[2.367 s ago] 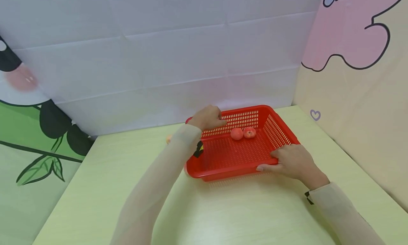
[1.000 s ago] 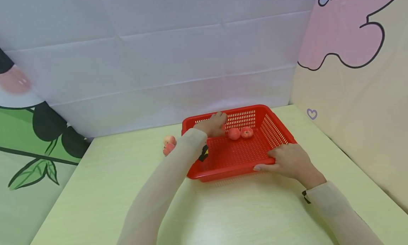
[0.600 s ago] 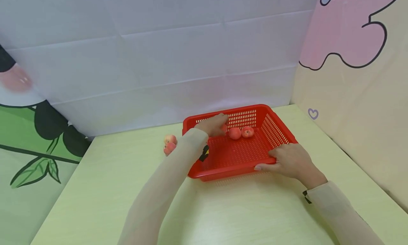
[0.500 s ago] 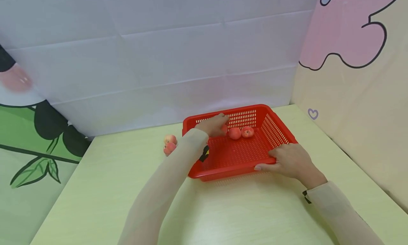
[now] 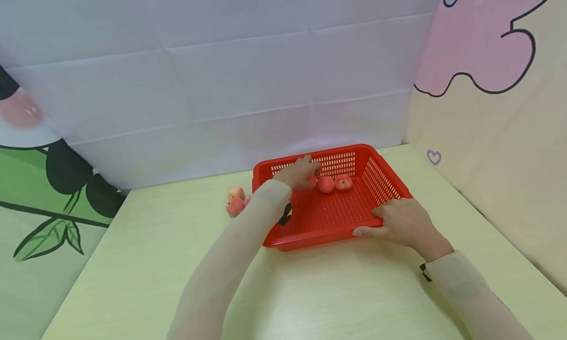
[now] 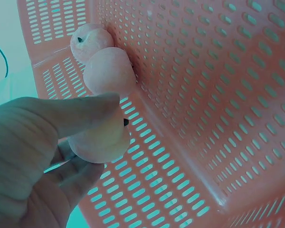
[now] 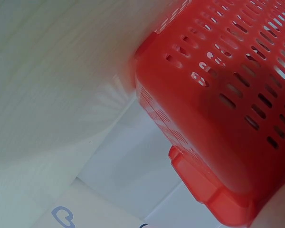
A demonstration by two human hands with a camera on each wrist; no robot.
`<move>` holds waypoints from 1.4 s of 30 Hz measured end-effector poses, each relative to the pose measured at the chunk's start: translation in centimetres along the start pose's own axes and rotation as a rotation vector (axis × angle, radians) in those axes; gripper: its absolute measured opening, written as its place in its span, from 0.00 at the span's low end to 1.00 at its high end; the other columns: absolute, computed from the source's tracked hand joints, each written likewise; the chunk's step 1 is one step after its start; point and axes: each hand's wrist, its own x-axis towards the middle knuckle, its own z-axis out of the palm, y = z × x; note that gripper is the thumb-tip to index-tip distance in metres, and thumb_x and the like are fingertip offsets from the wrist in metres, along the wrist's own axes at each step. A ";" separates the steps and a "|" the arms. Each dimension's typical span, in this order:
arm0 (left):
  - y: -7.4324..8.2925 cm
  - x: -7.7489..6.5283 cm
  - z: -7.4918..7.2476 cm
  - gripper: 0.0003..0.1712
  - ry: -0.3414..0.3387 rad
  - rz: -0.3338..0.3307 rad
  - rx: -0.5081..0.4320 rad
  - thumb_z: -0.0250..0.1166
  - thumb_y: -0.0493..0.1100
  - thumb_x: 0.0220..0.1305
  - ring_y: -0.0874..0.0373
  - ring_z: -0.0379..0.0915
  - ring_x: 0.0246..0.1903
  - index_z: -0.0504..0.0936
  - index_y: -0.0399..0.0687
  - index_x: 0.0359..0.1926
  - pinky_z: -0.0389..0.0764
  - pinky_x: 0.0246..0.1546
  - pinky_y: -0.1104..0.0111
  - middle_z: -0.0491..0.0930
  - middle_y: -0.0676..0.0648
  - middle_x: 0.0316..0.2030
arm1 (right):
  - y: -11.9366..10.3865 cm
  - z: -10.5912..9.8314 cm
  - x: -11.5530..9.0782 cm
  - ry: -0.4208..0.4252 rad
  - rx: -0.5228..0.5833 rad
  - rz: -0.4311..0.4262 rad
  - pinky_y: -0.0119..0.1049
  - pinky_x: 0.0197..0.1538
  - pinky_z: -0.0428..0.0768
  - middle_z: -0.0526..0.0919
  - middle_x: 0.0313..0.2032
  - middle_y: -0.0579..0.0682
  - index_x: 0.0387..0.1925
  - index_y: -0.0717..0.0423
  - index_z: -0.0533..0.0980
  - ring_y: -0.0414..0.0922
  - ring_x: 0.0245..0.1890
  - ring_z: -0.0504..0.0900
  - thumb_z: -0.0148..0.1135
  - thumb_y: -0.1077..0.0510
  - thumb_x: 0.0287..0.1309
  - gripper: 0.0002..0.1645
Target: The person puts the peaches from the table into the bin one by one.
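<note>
In the head view, my left hand (image 5: 299, 176) reaches inside the red plastic basket (image 5: 316, 239), near its back wall. The left wrist view shows thumb and fingers pinching a pink-yellow peach (image 6: 100, 142) with a dark stem, low over the slotted floor. Two more peaches lie beyond it in a row along the wall, a nearer peach (image 6: 109, 71) and a farther peach (image 6: 91, 42). My right hand (image 5: 403, 223) grips the basket's near right corner, thumb along the front rim. From the right wrist, the basket's outer corner (image 7: 194, 95) fills much of the view.
Left of the basket on the pale table (image 5: 155, 261) sit a yellowish peach (image 5: 236, 193) and a redder peach (image 5: 235, 206), with another peach (image 5: 247, 200) partly behind my left sleeve. A white cloth wall (image 5: 248, 84) stands close behind the basket.
My left hand has moved from over the basket's back-left rim rightward and down inside, bringing a peach beside the other two. Peaches left of the basket came into view. The right hand keeps its grip.
</note>
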 end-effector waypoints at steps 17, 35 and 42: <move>-0.6 1.7 1.8 0.23 0.000 -0.038 0.081 0.73 0.43 0.71 0.54 0.71 0.59 0.82 0.57 0.64 0.79 0.64 0.58 0.78 0.51 0.59 | 0.1 0.1 0.2 -0.005 0.002 0.000 0.34 0.27 0.60 0.62 0.14 0.39 0.16 0.43 0.68 0.37 0.19 0.63 0.63 0.18 0.58 0.38; -0.3 1.4 2.4 0.19 0.004 -0.087 0.064 0.69 0.41 0.74 0.51 0.71 0.64 0.83 0.56 0.63 0.77 0.66 0.57 0.77 0.47 0.64 | 0.0 0.3 0.1 0.009 -0.008 -0.003 0.34 0.27 0.60 0.62 0.14 0.39 0.15 0.42 0.67 0.37 0.19 0.63 0.63 0.18 0.58 0.39; -0.2 1.6 2.5 0.22 -0.005 -0.094 0.063 0.70 0.40 0.73 0.51 0.70 0.65 0.81 0.56 0.65 0.76 0.68 0.56 0.75 0.47 0.65 | 0.1 0.2 0.1 0.010 -0.004 -0.004 0.34 0.26 0.60 0.62 0.14 0.39 0.16 0.42 0.67 0.37 0.19 0.63 0.63 0.19 0.58 0.38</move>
